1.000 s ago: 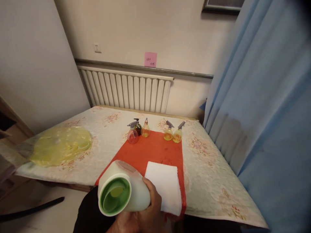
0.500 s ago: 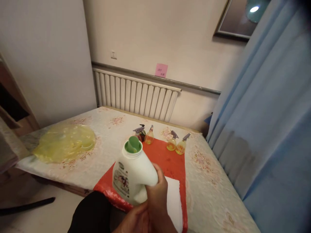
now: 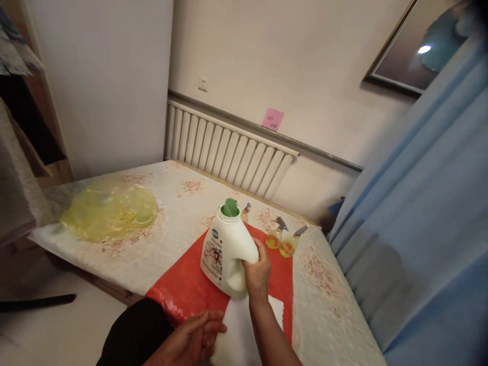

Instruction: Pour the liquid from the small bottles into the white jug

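Bed (image 3: 177, 206) covered in floral cloth; red sheet (image 3: 183, 279) spread across it. Jug (image 3: 234, 249) located over the sheet, beside the white towel (image 3: 277, 307), near-upright with a slight lean; whether its base is touching anything cannot be told. Stage judged as partway: jug in hand and mouth uncovered, but jug not yet released and no lid seated on it. Whether any of its contents have been used cannot be judged; no stream or drip is seen. Handle gripped by the right hand (image 3: 259, 267), fingers wrapped closely round it. Left hand (image 3: 196, 335) held lower, apart from the jug; its fingers are loosely bent and partly spread, with nothing seen in them. Two spray bottles (image 3: 287, 246) noted on the sheet's far edge, beyond the jug; a third is partly hidden behind it. Jug itself: body broad, cream-white, opaque, narrowed toward the top, with a moulded handle on the right-hand side. Printed label (image 3: 213, 258) noted on the face, dark and reddish, text too small to be read. Neck (image 3: 230, 217) threaded and pale. Smallest noted: green spout (image 3: 231, 207), trough-like, raised above the rim.
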`<state>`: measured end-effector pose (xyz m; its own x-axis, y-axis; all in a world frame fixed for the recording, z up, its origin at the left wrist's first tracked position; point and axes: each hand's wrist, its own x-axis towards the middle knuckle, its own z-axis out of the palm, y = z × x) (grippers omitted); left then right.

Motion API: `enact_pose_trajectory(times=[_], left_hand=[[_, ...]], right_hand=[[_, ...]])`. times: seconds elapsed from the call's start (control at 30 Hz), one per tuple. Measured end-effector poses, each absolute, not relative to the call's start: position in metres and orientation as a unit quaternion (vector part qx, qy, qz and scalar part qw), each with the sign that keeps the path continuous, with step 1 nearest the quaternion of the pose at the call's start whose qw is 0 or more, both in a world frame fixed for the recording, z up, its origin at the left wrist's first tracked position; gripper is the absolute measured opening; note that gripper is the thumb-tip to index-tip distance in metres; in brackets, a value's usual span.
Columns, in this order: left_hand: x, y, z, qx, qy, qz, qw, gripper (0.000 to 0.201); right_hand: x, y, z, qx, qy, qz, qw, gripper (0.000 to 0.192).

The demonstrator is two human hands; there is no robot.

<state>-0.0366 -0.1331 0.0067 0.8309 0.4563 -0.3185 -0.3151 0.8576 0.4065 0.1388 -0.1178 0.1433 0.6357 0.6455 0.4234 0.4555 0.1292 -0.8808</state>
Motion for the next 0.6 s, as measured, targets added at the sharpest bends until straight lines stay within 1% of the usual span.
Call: enact_pose_trajectory(times=[0.13,0.27,0.47,0.6], left_hand=[[-0.046,-0.124,-0.012,0.167,0.189,0.205,0.946,0.028],[-0.058,-0.117,-0.021,0.161,0.185,0.213,0.946,0.030],[-0.068,-0.114,-0.031,0.176,0.157,0.216,0.947,0.033],[-0.064,-0.113,-0.038,0.201,0.179,0.216,0.939,0.037]], right_hand=[[0.138,-0.096,0.113,-0.647,-0.388,0.096,0.649,0.052],[0.130,-0.081,0.092,-0.631,-0.395,0.104,0.659,0.053],[0.125,-0.070,0.075,-0.620,-0.400,0.113,0.666,0.051],[0.126,-0.066,0.067,-0.615,-0.410,0.114,0.664,0.047]])
